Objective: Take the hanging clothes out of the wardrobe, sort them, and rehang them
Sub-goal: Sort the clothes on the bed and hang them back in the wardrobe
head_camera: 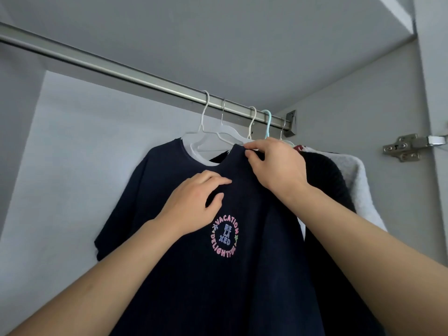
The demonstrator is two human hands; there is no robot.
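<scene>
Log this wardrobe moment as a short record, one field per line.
place: inside a wardrobe, under a metal rail
front garment: navy T-shirt with a round printed logo, on a white hanger hooked over the rail
left hand: rests on the T-shirt's chest, fingers loosely bent
right hand: pinches the T-shirt's shoulder near the collar
behind it: black garment, then a pale grey garment
other hangers: a light blue hanger among them
door hardware: hinge at right
</scene>
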